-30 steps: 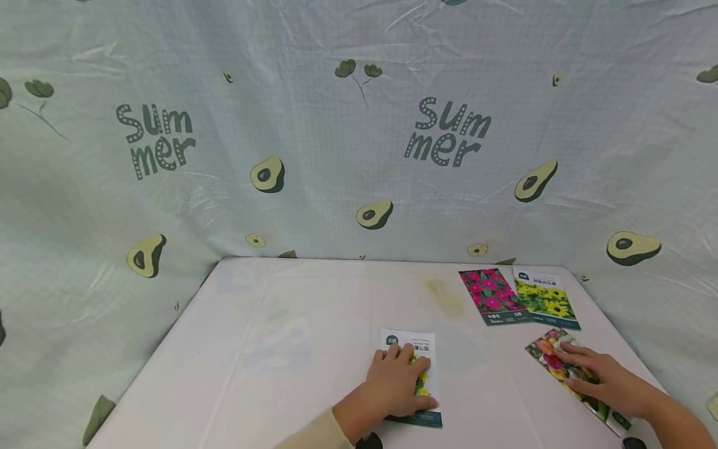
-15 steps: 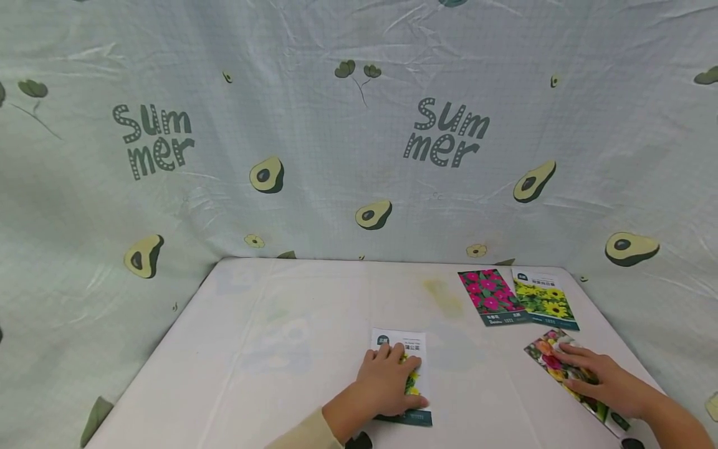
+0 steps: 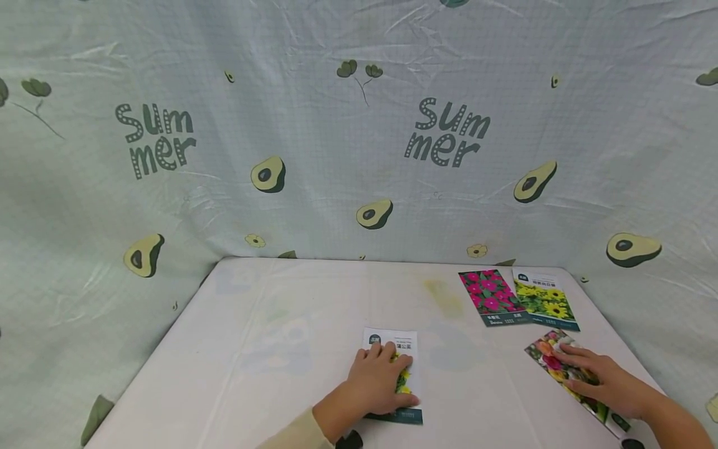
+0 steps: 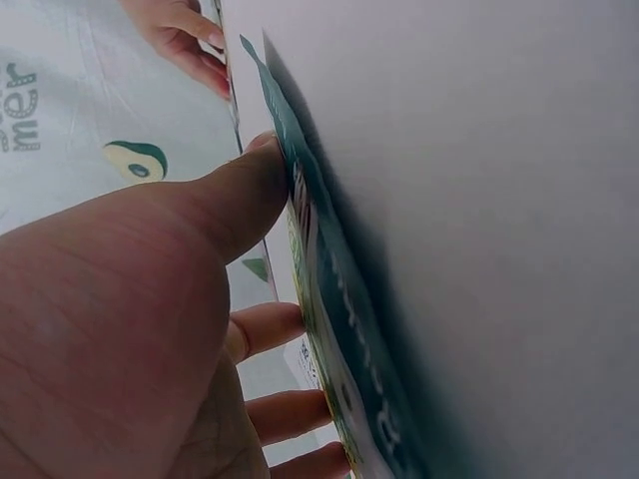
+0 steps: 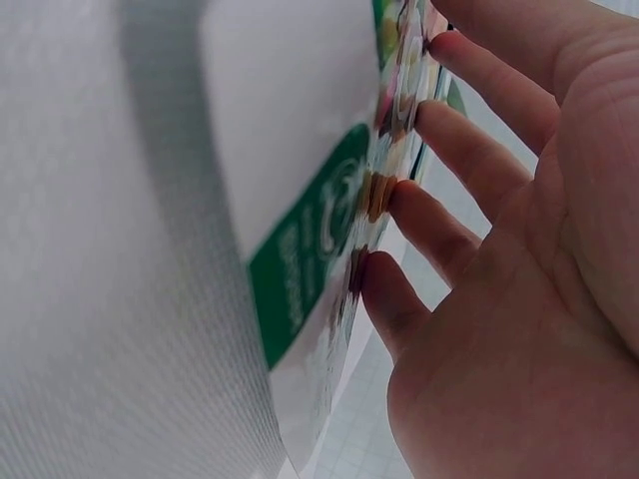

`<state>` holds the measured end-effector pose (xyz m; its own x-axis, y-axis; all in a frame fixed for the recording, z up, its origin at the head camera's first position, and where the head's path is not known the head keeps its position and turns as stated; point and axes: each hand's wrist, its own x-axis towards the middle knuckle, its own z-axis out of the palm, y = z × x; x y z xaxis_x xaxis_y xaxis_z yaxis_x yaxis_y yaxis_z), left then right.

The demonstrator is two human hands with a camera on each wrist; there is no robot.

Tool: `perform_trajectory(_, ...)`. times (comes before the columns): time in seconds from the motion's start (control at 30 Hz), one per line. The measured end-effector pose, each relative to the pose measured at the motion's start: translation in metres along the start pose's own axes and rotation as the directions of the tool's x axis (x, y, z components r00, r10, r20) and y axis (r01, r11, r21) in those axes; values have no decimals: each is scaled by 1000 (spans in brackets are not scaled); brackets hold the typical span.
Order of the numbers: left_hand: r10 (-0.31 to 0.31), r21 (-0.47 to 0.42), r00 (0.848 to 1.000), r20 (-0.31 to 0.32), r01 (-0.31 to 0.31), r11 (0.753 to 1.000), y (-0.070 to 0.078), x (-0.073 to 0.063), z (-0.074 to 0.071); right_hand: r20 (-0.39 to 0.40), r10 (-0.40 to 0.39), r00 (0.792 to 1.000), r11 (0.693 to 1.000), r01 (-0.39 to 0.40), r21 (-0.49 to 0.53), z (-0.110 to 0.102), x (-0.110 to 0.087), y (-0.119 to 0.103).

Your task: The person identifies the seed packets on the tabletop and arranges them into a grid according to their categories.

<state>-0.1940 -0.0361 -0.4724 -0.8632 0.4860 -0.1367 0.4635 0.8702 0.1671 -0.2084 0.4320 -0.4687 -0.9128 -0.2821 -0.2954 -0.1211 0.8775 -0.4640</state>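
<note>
In the head view my left hand (image 3: 374,381) rests on a white, green-banded seed packet (image 3: 404,381) printed with yellow flowers. Its fingers are spread, and the fingertips and thumb press the packet's face. The left wrist view shows the packet's green edge (image 4: 329,239) standing slightly off the table. On the right, my right hand (image 3: 608,381) lies over another packet (image 3: 544,350) with multicoloured flowers, set at a slant. Its fingertips touch the printed face, as the right wrist view shows beside the packet's white and green back (image 5: 300,110). Each palm hides part of its packet.
A packet with pink flowers (image 3: 490,296) overlaps the corner of a yellow-flowered packet (image 3: 544,299) at the back right. A white cloth covers the table (image 3: 269,386). Behind it hangs a curtain (image 3: 314,137) printed with avocados.
My left hand has slid the yellow-flowered packet leftward along the table, by a short distance. The right hand and its packet have stayed in place.
</note>
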Motion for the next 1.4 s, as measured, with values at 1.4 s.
perform_trajectory(1.4, -14, 25, 1000, -9, 14, 1000, -30, -15, -4, -35, -60, 998, 998, 60, 6, 2, -1, 4)
